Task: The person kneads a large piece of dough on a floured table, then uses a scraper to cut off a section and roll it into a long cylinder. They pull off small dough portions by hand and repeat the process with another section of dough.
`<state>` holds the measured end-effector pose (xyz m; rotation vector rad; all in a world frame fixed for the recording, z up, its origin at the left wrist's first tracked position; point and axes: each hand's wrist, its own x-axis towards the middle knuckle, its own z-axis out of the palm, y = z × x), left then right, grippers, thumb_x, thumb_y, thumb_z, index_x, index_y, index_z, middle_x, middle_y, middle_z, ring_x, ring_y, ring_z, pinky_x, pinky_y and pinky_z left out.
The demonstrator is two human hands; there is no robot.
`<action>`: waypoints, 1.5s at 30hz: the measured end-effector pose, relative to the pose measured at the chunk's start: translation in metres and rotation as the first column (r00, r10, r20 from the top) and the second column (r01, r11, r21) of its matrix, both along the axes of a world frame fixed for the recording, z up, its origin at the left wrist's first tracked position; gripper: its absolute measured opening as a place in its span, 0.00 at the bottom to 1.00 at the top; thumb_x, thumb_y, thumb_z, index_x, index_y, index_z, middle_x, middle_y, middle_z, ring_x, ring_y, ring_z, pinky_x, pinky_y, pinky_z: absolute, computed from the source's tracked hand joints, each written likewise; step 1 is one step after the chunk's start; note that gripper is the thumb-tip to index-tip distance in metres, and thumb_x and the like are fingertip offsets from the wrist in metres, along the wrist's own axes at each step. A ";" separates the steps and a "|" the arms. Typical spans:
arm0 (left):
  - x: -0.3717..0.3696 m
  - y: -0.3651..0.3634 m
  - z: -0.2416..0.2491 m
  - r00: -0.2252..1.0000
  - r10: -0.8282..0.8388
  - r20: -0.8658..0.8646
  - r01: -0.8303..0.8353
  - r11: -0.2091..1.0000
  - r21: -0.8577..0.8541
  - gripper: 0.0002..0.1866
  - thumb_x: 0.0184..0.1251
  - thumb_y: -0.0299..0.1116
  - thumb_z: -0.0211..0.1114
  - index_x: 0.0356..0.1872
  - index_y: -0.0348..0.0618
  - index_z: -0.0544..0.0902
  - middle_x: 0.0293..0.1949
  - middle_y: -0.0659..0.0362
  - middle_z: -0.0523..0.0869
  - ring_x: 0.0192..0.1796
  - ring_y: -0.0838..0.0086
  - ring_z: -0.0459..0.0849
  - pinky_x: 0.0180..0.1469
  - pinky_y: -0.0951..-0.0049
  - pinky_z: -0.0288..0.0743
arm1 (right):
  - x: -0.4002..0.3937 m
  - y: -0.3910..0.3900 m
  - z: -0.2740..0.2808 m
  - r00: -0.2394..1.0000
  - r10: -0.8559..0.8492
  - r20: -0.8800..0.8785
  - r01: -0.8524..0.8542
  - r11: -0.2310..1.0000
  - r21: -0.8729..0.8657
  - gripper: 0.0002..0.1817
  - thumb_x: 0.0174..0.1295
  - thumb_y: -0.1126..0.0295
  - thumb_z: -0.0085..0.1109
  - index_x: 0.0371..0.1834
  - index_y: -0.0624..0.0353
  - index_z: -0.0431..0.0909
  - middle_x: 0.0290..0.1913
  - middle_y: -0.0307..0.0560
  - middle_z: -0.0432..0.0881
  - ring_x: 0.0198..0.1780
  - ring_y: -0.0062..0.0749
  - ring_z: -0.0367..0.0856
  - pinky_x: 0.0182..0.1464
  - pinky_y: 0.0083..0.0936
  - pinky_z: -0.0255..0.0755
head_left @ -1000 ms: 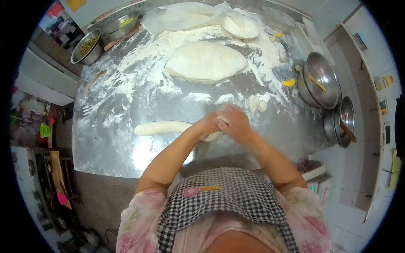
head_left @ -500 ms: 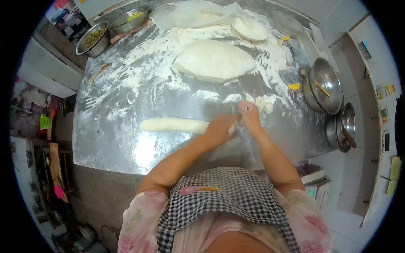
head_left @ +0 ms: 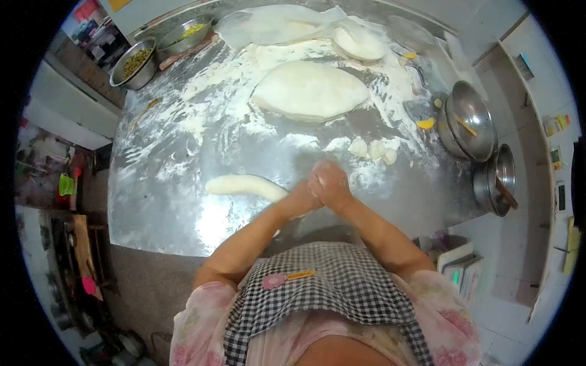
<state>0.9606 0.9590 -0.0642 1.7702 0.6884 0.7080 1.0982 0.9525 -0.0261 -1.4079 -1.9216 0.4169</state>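
Observation:
A long pale dough roll [head_left: 241, 185] lies on the floured metal table, its right end running into my left hand [head_left: 299, 200]. The fingers of that hand are wrapped round the roll. My right hand [head_left: 330, 185] is closed at the roll's right end, pressed against the left hand; the dough between them is mostly hidden. Just beyond the hands sit several small dough pieces [head_left: 373, 150] in a cluster. Farther back rests a large, flattened mound of dough [head_left: 308, 90].
Steel bowls [head_left: 473, 122] stand at the right edge, with more metal bowls [head_left: 502, 180] nearer me. At the back left are a bowl of green filling [head_left: 135, 64] and one of yellow food [head_left: 186, 33]. A flour-filled bowl [head_left: 359, 44] and plastic sheet [head_left: 274, 24] lie behind the mound.
My right hand has come back from the small dough pieces to meet my left hand. The left hand and the roll's right end have shifted toward me, and the roll now curves.

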 end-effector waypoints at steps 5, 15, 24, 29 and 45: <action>0.002 -0.005 0.080 0.921 -0.189 -0.341 0.165 0.981 -0.098 0.20 0.54 0.35 0.67 0.50 0.45 0.78 0.44 0.50 0.83 0.48 0.57 0.81 0.51 0.62 0.73 | 0.034 0.052 -0.028 0.897 -0.099 0.432 0.057 0.992 0.109 0.10 0.59 0.63 0.56 0.36 0.57 0.80 0.39 0.55 0.79 0.44 0.52 0.77 0.50 0.45 0.69; -0.015 0.003 0.014 0.821 0.337 -0.460 -0.140 0.901 0.410 0.29 0.53 0.40 0.71 0.56 0.40 0.75 0.44 0.47 0.82 0.49 0.51 0.80 0.53 0.58 0.73 | 0.006 0.032 -0.016 0.879 -0.302 -0.368 0.009 0.783 -0.622 0.11 0.61 0.65 0.58 0.37 0.61 0.82 0.39 0.46 0.83 0.38 0.33 0.81 0.41 0.31 0.73; -0.039 0.011 0.030 0.979 0.067 -0.190 -0.105 0.975 -0.198 0.17 0.62 0.38 0.61 0.51 0.46 0.80 0.42 0.47 0.84 0.43 0.59 0.84 0.45 0.62 0.76 | -0.039 0.029 0.003 0.995 0.092 -0.027 -0.091 0.996 0.016 0.06 0.55 0.69 0.56 0.26 0.58 0.79 0.34 0.52 0.79 0.37 0.49 0.77 0.41 0.40 0.72; -0.042 -0.003 0.056 0.955 -0.113 -0.273 0.151 0.981 0.124 0.22 0.55 0.34 0.67 0.53 0.48 0.78 0.44 0.49 0.83 0.47 0.56 0.81 0.52 0.60 0.74 | -0.006 0.091 -0.040 0.856 0.030 0.516 -0.065 0.997 0.050 0.07 0.54 0.67 0.56 0.26 0.58 0.80 0.35 0.53 0.80 0.37 0.49 0.78 0.39 0.42 0.71; -0.024 0.024 0.035 0.947 -0.170 -0.274 0.029 0.890 -0.454 0.19 0.53 0.35 0.66 0.48 0.42 0.81 0.43 0.46 0.85 0.46 0.56 0.83 0.48 0.58 0.74 | -0.010 -0.015 0.030 0.996 0.056 0.068 -0.058 0.998 0.026 0.07 0.56 0.67 0.57 0.31 0.59 0.79 0.35 0.51 0.79 0.38 0.48 0.79 0.41 0.40 0.73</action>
